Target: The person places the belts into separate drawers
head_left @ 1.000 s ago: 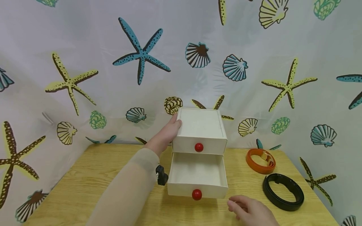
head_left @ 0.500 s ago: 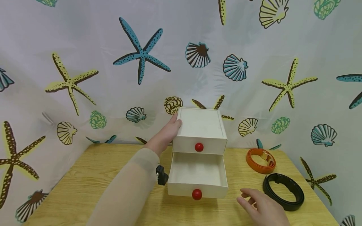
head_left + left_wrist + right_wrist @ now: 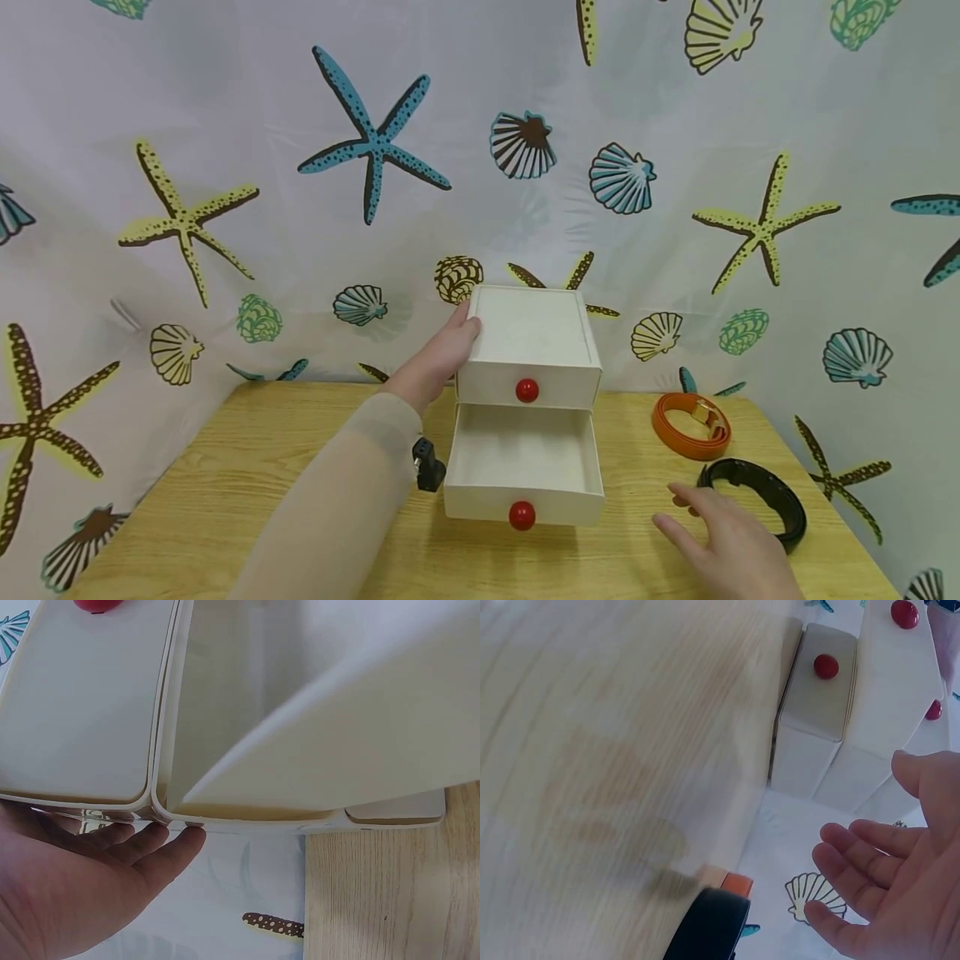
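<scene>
Your left hand (image 3: 441, 354) rests against the left wall of the white, boxy three-drawer cabinet (image 3: 534, 323), its fingers extended along that wall and touching it. Your right hand (image 3: 731, 542) is spread wide, thumb well apart from loosely bent fingers, and holds nothing.

Right behind your right hand, as the head view shows it, is the coiled black belt (image 3: 791, 504), partly hidden by the hand. Farther out, beyond the black belt, lies the coiled orange belt (image 3: 690, 448) with a gold-coloured buckle.

Just right of your left hand is the closed top drawer with its round red knob (image 3: 527, 390). Below that hand, the white middle drawer (image 3: 562, 506) is pulled out toward you, with another round red knob (image 3: 522, 516) on its front. The closed bottom drawer (image 3: 817, 701) shows under it in the right wrist view.

Behind your left hand come a small black device (image 3: 429, 467) at the wrist and a beige sleeve (image 3: 330, 508). Under everything is the light wooden table (image 3: 225, 500).
</scene>
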Available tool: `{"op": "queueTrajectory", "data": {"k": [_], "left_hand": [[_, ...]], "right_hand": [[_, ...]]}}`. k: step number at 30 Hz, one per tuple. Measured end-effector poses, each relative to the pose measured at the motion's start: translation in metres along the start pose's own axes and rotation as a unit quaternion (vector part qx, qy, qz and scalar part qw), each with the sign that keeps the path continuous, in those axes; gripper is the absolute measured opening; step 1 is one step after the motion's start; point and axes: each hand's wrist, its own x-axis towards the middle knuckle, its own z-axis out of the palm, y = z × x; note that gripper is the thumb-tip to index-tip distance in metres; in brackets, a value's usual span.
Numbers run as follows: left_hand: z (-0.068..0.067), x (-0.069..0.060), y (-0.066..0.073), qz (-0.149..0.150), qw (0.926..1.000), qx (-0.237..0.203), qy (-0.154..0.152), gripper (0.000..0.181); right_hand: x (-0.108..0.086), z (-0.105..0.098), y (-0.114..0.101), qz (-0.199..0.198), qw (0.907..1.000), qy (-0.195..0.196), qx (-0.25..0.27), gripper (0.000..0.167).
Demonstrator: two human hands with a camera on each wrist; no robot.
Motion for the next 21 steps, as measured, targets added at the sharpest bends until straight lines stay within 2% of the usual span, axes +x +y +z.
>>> {"op": "queueTrajectory", "data": {"k": [7, 10, 21], "left_hand": [[0.000, 0.001, 0.000, -0.005, 1.0000, 0.004, 0.001, 0.068], [0.000, 0.001, 0.000, -0.003, 1.0000, 0.004, 0.001, 0.068], [-0.002, 0.000, -0.001, 0.000, 1.0000, 0.004, -0.003, 0.068]], "right_hand": [[-0.001, -0.003, 0.019, -0.053, 0.9973, 0.050, -0.013, 0.065], [0.000, -0.003, 0.027, -0.063, 0.9956, 0.068, -0.014, 0.062], [0.008, -0.008, 0.053, -0.017, 0.9992, 0.033, -0.012, 0.079]]}}
